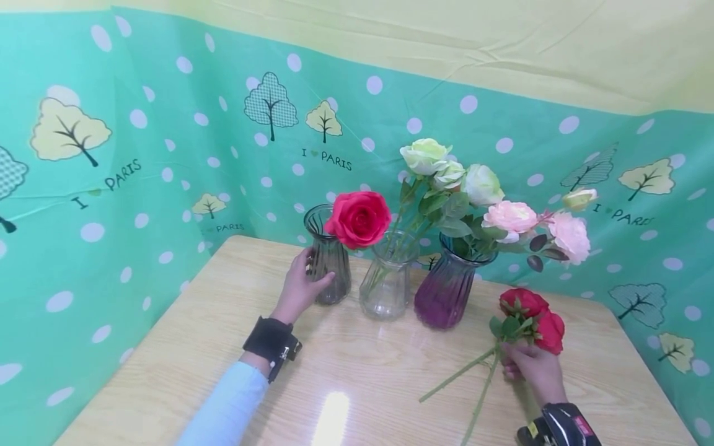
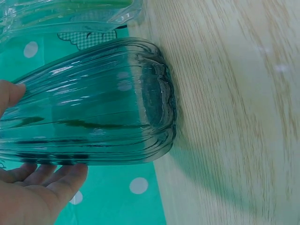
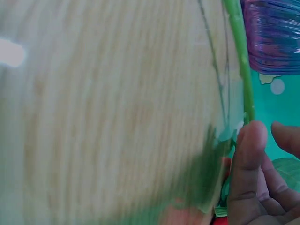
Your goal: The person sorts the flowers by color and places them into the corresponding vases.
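My left hand grips a grey ribbed glass vase, which stands upright on the table. In the left wrist view, the thumb and fingers lie on opposite sides of this vase. One large red rose leans out between the grey vase and a clear glass vase; which of them holds its stem I cannot tell. At the right, my right hand pinches two red roses by their stems, just below the blooms. Their green stem runs up past the fingers in the right wrist view.
A purple-tinted vase stands right of the clear one, holding pink flowers. Pale green-white roses rise above the two vases. Behind the wooden table hangs a green dotted cloth.
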### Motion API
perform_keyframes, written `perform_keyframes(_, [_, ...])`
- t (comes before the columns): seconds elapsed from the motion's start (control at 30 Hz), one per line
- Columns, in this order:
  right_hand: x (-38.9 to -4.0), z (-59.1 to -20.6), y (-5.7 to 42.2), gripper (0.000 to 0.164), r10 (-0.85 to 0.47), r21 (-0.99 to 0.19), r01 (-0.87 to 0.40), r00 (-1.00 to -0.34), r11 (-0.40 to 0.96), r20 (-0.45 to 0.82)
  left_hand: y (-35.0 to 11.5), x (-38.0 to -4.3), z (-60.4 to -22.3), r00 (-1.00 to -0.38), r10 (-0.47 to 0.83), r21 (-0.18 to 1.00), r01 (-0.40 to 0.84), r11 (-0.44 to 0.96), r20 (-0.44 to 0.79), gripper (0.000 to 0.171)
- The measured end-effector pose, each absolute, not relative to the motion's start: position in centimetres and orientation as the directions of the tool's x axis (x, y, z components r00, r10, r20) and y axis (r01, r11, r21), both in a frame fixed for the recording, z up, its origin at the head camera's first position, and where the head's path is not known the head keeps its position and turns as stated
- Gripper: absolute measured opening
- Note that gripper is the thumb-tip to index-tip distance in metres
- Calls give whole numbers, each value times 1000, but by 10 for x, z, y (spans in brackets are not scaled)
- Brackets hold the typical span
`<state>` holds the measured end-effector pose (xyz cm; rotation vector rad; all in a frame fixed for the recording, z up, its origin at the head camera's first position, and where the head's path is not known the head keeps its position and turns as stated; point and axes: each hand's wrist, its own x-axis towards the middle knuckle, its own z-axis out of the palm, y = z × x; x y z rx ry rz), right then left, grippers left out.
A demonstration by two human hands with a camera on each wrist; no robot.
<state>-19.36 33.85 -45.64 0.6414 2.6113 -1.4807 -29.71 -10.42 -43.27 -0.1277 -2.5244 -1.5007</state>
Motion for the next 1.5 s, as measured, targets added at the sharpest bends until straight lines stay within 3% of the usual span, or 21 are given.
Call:
perform_keyframes(0.43, [-198, -459, 336, 51, 280, -810, 406, -909, 423, -309, -105, -296, -433, -978, -31, 863, 165, 477, 204, 78])
perform_keyframes(0.63, [-198, -459, 341, 49, 259, -873, 410, -902, 265, -345, -104, -296, -434, -976, -34, 861, 171, 479, 213, 78])
perform_keyframes(0.97, [-202, -453, 345, 9, 230, -879, 474, -862, 47, -452, -103, -295, -434, -979, -32, 863, 164, 479, 204, 79])
perform_keyframes(1.33, [-203, -449, 343, 9, 204, -902, 432, -885, 18, -419, -103, -294, -431, -977, -33, 861, 169, 479, 210, 78])
perform_keyframes(1.5, [-202, -444, 342, 13, 198, -901, 429, -880, -59, -432, -103, -295, -433, -975, -35, 853, 174, 491, 220, 77])
